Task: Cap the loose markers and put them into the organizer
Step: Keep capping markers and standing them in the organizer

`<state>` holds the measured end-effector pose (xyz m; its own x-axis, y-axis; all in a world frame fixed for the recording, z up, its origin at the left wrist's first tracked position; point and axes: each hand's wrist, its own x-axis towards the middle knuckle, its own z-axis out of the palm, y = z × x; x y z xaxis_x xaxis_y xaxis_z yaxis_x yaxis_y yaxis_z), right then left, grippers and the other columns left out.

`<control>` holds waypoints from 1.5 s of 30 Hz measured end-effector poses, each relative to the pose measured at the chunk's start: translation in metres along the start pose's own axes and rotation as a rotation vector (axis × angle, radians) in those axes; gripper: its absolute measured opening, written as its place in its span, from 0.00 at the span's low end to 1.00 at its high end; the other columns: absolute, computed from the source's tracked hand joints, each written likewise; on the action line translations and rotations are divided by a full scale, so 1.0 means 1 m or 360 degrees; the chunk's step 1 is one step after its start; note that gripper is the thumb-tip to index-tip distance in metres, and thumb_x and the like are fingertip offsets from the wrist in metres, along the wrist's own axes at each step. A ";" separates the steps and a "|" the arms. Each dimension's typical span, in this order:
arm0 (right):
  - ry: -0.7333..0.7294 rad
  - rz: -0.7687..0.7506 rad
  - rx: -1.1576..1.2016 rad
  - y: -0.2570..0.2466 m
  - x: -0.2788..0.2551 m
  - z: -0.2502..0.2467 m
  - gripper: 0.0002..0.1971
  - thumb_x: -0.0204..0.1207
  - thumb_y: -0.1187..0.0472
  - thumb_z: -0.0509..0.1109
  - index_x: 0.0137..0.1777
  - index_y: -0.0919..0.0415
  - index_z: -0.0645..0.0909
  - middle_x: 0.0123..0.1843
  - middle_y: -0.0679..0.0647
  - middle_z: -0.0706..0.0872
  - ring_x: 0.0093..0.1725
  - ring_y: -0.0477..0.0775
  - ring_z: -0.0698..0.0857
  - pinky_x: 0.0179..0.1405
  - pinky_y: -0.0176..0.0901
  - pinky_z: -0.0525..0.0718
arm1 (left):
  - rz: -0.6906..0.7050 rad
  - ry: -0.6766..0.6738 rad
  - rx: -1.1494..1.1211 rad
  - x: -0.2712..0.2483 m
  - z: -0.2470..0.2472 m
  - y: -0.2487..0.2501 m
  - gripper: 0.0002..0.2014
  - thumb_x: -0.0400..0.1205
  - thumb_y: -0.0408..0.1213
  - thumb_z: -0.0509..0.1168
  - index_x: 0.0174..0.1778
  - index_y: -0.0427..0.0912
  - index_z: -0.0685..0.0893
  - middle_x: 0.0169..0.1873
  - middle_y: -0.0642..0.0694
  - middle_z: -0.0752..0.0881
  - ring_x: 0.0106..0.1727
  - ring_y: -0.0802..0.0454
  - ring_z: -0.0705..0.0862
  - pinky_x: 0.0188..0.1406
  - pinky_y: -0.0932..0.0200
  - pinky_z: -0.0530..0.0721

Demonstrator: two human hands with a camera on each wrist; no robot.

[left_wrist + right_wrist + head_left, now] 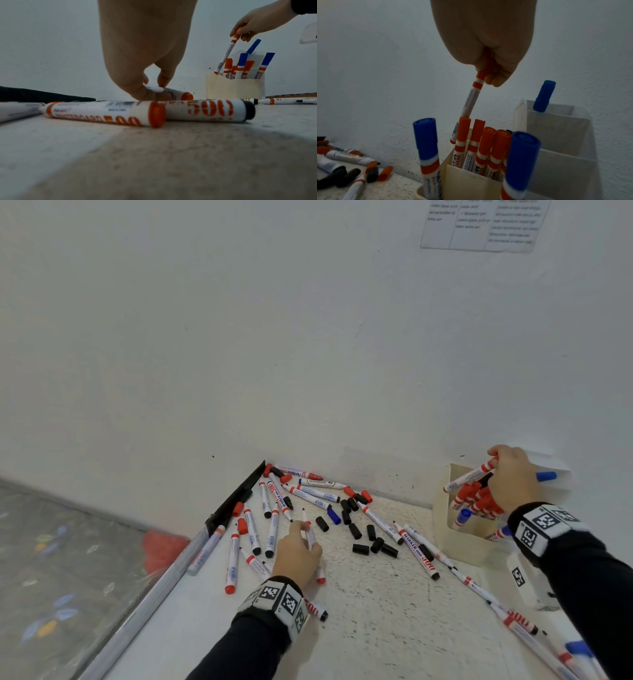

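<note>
Right hand (pixel 513 477) pinches a thin red-capped marker (pixel 469 475) by the cap end, tilted, lower end inside the cream organizer (pixel 445 518) at the table's far right, against the wall. Right wrist view shows what the head view hides: the marker's lower end sits behind a cluster of upright red-capped markers (pixel 481 146) in one compartment, with blue-capped markers (pixel 426 138) in the compartments nearer the camera. It also shows one more blue-capped marker (pixel 544 96) in a taller pale bin behind the organizer. Cannot tell whether the held marker touches bottom.

Left hand (pixel 298 553) is down on the table (pixel 376 611), fingers curled around an uncapped marker (pixel 310 534) with a red tail plug. Head view shows its bare tip pointing away toward the wall. Left wrist view shows thumb and fingertip pinching the white barrel just above the surface; too blurred to tell if it's lifted clear. The same view shows two fat "500" markers (pixel 106 113) lying close to the wrist, one with a black end.

Only the head view gives the full layout: uncapped markers fanned across the far left corner, loose black caps (pixel 370 539) scattered mid-table, a loose blue cap (pixel 334 517) among them, more markers lying along the right edge.
</note>
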<state>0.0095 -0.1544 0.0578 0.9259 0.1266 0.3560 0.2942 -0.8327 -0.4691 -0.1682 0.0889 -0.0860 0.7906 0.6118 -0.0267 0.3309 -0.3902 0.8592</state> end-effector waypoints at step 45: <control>-0.1115 -0.0269 -0.0234 -0.061 -0.011 0.173 0.21 0.84 0.53 0.54 0.75 0.55 0.68 0.74 0.59 0.74 0.72 0.62 0.72 0.72 0.49 0.68 | -0.0076 0.0088 -0.0159 0.003 0.002 0.000 0.24 0.83 0.37 0.61 0.76 0.50 0.65 0.51 0.51 0.80 0.43 0.58 0.83 0.49 0.64 0.85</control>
<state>0.0223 -0.0112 -0.0575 0.8195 0.5335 -0.2093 0.4572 -0.8288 -0.3225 -0.1653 0.0895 -0.0872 0.7448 0.6659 -0.0427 0.3122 -0.2912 0.9043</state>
